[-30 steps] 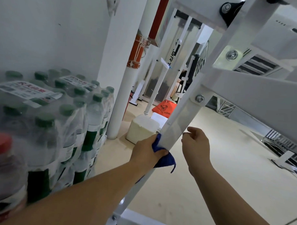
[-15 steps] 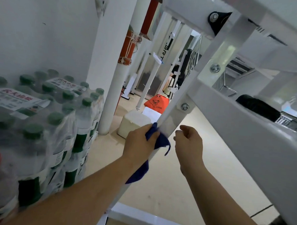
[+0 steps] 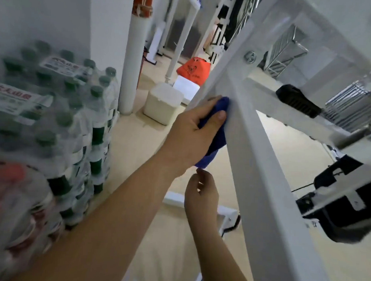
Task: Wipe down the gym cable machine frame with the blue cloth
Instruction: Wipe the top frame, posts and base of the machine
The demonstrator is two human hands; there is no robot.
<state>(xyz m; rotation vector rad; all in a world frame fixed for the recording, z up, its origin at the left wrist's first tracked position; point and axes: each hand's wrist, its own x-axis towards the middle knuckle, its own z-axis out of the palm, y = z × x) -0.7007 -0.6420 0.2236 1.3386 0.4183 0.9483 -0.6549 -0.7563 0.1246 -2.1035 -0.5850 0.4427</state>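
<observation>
Blue cloth (image 3: 220, 139) sits bunched in the left hand (image 3: 192, 130), just right of the middle of the frame. The fingers and thumb are curled round it and press it against the white machine frame (image 3: 261, 176), right at the joint where a slanted post meets a wide beam running down to the lower right. A tail of the cloth hangs below the palm. From my seat I see the right hand (image 3: 201, 193) just beneath that tail, fingers loosely curled, one fingertip at the cloth's lower corner. I cannot tell whether it pinches that corner or holds nothing.

A bolt (image 3: 250, 56) shows on the post above the joint, and a black grip (image 3: 297, 101) lies on a bar to the right. Shrink-wrapped packs of green-capped water bottles (image 3: 76, 115) fill the left side. Behind the left hand stand a white box (image 3: 162, 102) on the floor, an orange bag (image 3: 193, 70) beyond it, and a white pillar (image 3: 135, 54).
</observation>
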